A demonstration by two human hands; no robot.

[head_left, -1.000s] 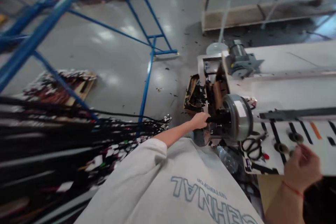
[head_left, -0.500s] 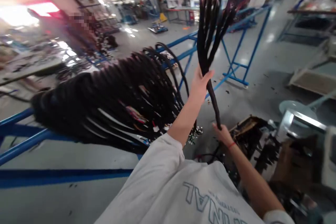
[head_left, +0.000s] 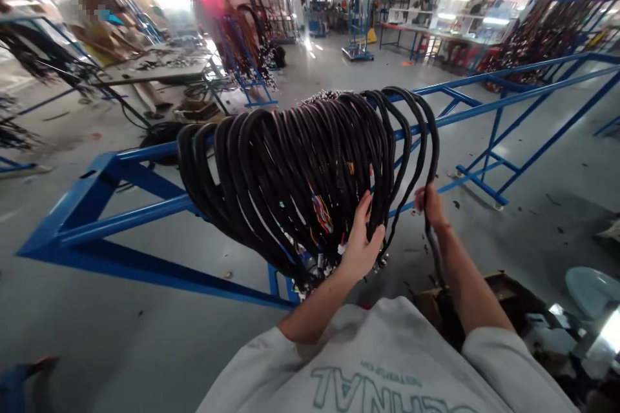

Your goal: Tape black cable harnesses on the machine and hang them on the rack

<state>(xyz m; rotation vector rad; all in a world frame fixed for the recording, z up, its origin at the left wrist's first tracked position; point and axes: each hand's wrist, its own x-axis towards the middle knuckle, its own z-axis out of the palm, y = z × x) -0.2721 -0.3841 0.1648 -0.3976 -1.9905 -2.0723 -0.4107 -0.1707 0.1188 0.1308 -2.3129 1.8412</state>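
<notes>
A thick row of black cable harnesses (head_left: 300, 148) hangs draped over the blue rack's rails (head_left: 145, 213). Coloured wires and white connectors show on the lower part of the bunch. My left hand (head_left: 362, 242) is at the front of the bunch, fingers apart and against the cables on its right side. Farther right, my right hand (head_left: 431, 206) is closed around the rightmost black harness (head_left: 433, 135), which loops over the rail and hangs down past my wrist.
An open box with dark items (head_left: 498, 284) and a round pale stool (head_left: 593, 290) stand at lower right. Blue rails run off to the upper right. A person (head_left: 97, 26) is at a table (head_left: 165, 68) at upper left. More harnesses hang on a rack (head_left: 542, 39) behind.
The harness that both hands held up now lies over the rack at the right end of the row. My left hand has let go and moved down to the bunch. The view has turned left.
</notes>
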